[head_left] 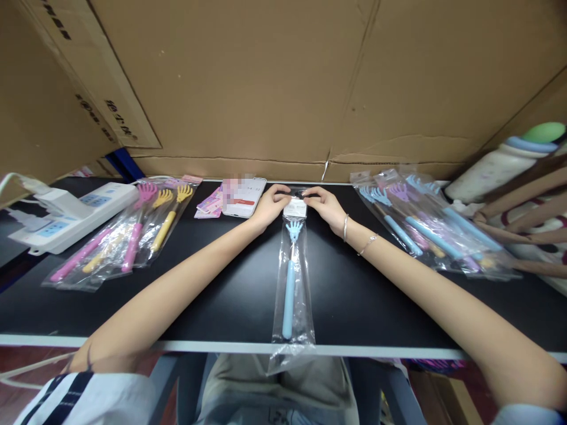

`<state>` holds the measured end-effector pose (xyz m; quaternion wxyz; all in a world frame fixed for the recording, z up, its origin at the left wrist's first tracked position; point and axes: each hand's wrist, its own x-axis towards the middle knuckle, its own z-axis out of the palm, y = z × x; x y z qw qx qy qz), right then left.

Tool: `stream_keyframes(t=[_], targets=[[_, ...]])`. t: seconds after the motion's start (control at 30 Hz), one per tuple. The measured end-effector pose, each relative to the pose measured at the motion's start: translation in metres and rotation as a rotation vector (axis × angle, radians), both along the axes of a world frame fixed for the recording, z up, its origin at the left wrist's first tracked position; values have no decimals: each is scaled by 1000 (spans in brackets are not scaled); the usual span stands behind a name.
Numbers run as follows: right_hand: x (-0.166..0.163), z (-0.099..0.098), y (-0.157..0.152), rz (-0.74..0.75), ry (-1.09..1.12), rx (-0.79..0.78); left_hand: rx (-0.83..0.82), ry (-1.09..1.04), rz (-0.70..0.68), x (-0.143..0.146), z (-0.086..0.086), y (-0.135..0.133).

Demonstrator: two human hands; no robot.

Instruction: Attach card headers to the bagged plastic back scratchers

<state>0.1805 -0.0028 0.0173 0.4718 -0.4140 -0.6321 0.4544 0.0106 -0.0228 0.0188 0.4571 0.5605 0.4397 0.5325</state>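
A blue back scratcher (289, 289) lies in a clear plastic bag (301, 319) down the middle of the black table (230, 295); the bag's lower end hangs over the front edge. A white header card (295, 207) sits at the bag's far end. My left hand (268, 205) and my right hand (324, 204) meet at that card, fingers curled and pinching it from either side. Bracelets circle my right wrist.
Bagged pink and yellow back scratchers (128, 236) lie at the left beside a white power strip (71, 215). A phone (243, 196) and pink cards (209, 203) lie behind my left hand. A pile of bagged blue and purple scratchers (425, 227) lies right. A cardboard wall (283, 82) stands behind.
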Motion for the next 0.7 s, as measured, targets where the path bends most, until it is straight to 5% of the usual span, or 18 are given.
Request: stream_keyframes(t=[0.7], targets=[[-2,-6,-4,-5,-77,112,119,40,-6,-3,-6,0]])
